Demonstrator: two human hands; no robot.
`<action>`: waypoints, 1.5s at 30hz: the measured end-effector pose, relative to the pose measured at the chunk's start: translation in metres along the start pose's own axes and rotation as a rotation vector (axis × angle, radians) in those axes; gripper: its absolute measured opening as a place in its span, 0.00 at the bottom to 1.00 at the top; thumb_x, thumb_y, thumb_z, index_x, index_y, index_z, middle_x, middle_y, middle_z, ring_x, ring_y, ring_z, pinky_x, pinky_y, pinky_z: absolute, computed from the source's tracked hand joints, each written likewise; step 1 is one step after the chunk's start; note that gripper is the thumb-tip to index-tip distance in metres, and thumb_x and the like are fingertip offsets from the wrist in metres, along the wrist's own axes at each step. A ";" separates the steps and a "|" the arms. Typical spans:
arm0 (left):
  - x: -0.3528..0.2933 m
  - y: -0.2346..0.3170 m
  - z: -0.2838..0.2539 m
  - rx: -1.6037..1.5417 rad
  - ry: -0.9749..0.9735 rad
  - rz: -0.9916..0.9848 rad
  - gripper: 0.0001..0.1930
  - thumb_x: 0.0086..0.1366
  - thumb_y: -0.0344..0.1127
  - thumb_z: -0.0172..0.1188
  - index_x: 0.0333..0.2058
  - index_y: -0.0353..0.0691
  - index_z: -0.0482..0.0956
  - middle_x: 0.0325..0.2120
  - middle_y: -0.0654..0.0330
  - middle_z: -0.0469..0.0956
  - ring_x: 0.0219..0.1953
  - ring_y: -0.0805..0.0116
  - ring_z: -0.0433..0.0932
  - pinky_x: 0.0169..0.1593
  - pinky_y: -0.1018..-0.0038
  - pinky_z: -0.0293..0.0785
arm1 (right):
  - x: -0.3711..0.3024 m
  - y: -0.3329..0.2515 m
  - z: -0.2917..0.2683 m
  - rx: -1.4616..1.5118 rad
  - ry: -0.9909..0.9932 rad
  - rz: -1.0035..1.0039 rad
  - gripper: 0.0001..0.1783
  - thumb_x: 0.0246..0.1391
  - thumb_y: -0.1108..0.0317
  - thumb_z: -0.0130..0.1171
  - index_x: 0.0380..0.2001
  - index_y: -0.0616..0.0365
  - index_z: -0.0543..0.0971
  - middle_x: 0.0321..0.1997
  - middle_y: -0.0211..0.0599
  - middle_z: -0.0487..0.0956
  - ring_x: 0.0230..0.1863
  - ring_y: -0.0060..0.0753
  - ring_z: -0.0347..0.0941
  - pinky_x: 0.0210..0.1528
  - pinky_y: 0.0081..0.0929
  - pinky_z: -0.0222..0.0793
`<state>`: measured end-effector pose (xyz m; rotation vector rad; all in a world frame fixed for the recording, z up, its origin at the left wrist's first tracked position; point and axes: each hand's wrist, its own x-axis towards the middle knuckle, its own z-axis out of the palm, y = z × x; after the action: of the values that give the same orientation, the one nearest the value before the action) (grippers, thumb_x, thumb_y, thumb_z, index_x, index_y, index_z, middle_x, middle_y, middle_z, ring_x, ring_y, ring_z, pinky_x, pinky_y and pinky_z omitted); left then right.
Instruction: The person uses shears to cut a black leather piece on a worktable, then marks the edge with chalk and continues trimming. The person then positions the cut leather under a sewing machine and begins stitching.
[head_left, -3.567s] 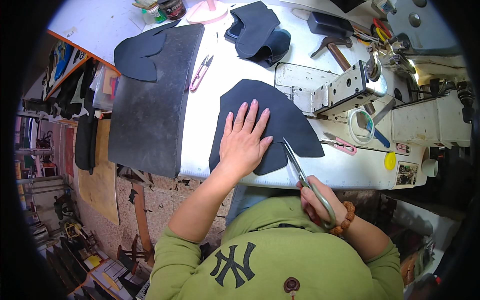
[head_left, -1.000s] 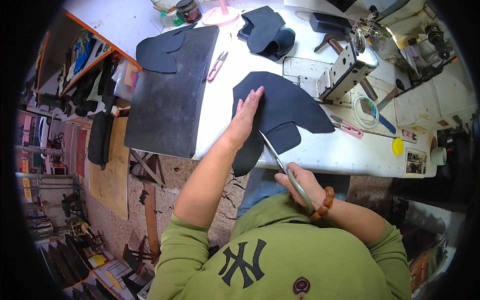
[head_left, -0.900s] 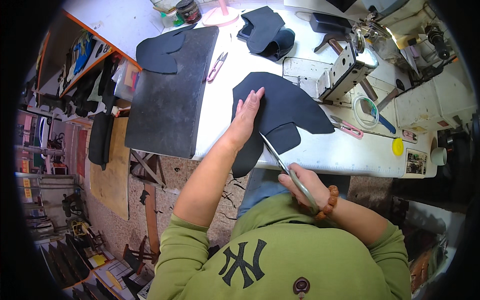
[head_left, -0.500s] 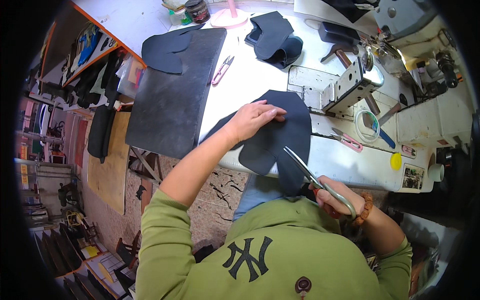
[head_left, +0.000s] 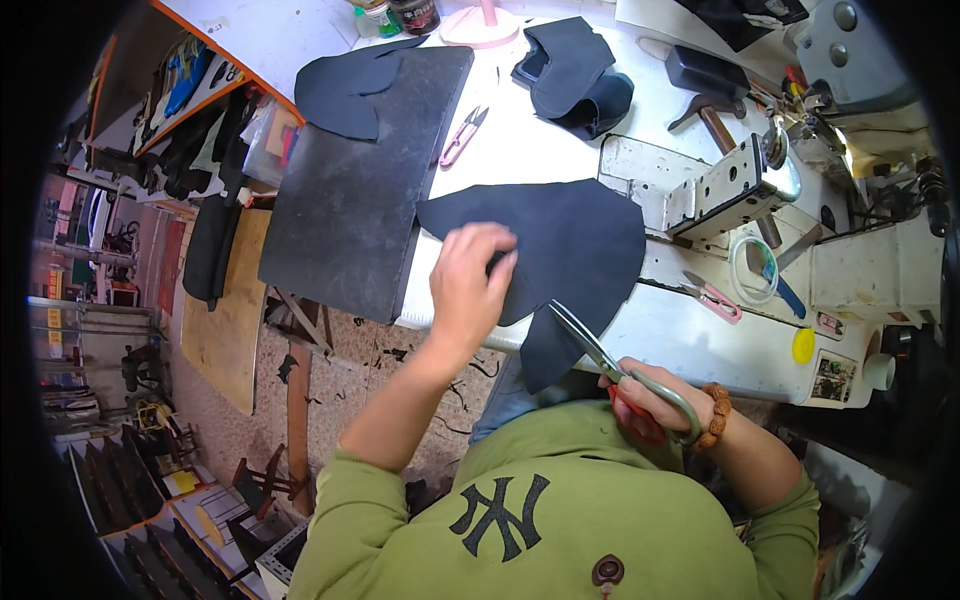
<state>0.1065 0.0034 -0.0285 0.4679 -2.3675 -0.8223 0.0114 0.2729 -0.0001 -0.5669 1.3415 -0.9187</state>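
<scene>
A broad black cut piece of sheet material (head_left: 575,235) lies across the white table's front, with a narrow flap hanging over the edge. My left hand (head_left: 470,285) is on its left part. The fingers are bent and the thumb is drawn toward them, with the black piece between; the fingertips are slightly blurred. My right hand (head_left: 665,395) grips large scissors (head_left: 595,345) with a red handle and a metal-coloured bow. Their blades point up and left, over the gap beside the hanging flap. The blades look slightly apart.
Left of the piece is a dark board (head_left: 350,210) bearing another black cutout (head_left: 345,95). Pink thread snips (head_left: 462,140) lie beside it. Folded black pieces (head_left: 575,80) sit farther back. A sewing machine arm (head_left: 725,190), hammer (head_left: 715,125) and more snips (head_left: 712,297) are at right.
The black piece has turned clockwise, its left corner swinging up and its hanging flap shifting left. My left hand has gone from lying flat on it to bent fingers, farther left and lower.
</scene>
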 end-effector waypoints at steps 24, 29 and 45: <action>-0.046 0.014 0.022 0.108 0.005 0.148 0.07 0.54 0.25 0.65 0.30 0.38 0.76 0.31 0.57 0.77 0.33 0.57 0.77 0.36 0.65 0.72 | 0.014 0.005 0.008 0.047 0.019 -0.069 0.26 0.69 0.47 0.37 0.49 0.63 0.66 0.21 0.31 0.73 0.15 0.18 0.64 0.20 0.17 0.62; -0.046 0.010 0.025 0.100 0.059 0.171 0.08 0.52 0.26 0.66 0.31 0.37 0.77 0.31 0.58 0.77 0.29 0.59 0.77 0.31 0.67 0.74 | 0.007 0.001 0.009 0.100 0.001 -0.032 0.26 0.69 0.48 0.36 0.50 0.63 0.66 0.23 0.31 0.72 0.16 0.18 0.65 0.20 0.18 0.63; -0.050 0.008 0.025 0.104 0.082 0.231 0.07 0.53 0.26 0.65 0.31 0.37 0.77 0.30 0.58 0.77 0.28 0.59 0.78 0.29 0.68 0.73 | 0.033 -0.006 0.018 0.052 0.087 0.057 0.23 0.70 0.50 0.39 0.49 0.62 0.66 0.26 0.30 0.73 0.17 0.20 0.67 0.21 0.18 0.64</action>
<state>0.1280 0.0452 -0.0601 0.2566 -2.3410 -0.5671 0.0270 0.2395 -0.0113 -0.4511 1.4002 -0.9379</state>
